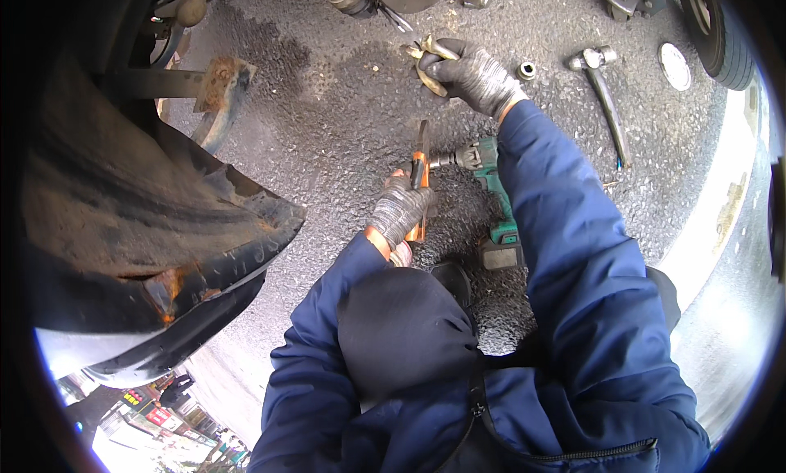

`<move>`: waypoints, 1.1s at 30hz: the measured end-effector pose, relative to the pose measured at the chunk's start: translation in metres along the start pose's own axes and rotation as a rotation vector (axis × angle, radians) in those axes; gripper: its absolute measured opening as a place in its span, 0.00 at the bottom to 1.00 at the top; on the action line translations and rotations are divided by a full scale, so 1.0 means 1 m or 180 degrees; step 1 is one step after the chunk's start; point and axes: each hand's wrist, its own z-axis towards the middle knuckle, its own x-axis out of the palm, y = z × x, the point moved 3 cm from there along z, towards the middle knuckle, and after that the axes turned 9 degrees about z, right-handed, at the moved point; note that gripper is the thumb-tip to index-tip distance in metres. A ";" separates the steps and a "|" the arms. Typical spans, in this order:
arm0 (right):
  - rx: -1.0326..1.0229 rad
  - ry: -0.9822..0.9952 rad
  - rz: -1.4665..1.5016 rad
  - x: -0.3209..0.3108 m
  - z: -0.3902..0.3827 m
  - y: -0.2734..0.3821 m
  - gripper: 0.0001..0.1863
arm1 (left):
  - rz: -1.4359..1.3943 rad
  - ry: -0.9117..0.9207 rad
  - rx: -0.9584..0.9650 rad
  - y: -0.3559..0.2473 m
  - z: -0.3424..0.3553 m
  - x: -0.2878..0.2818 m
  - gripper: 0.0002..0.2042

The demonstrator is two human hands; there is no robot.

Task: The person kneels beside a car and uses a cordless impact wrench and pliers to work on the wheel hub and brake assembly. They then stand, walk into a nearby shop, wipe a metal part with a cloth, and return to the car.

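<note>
Leftward of right fingers (458, 49), gripping yellowish-handled tool (433, 82): open grey asphalt (336, 92); beside left fingers (419, 196), closed round orange-and-black tool (419, 168): part-hidden green-and-black drill (498, 190).

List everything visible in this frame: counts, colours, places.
Pliers: one, yellowish handles, upper centre
Hand tool: one, orange and black, centre
Power tool: one, green and black, centre
Hammer: one, grey, upper right
Socket: one, grey, left of hammer
Disc: one, white, right of hammer
Metal fixture: one, grey, top
Tyre: one, black, upper right
Body panel: one, dark, rusty, left
Underbody parts: several, brownish, upper left
Ground strip: one, white, right
Asphalt: one stretch, grey, underneath
Left hand: one, grey-gloved, holding hand tool
Right hand: one, grey-gloved, holding pliers
Sleeves: two, navy, below gloves
</note>
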 end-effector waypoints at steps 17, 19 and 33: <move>0.0624 0.0609 0.0157 -0.013 0.009 0.020 0.10 | -0.0452 0.0094 0.0002 0.011 -0.006 -0.013 0.21; 0.0398 0.0243 0.0288 -0.009 0.003 0.018 0.09 | -0.0336 0.0038 0.0048 0.010 -0.007 -0.013 0.20; -0.1111 -0.0583 -0.3945 0.038 -0.002 0.056 0.17 | -0.0165 -0.0137 -0.0009 0.001 -0.018 -0.017 0.16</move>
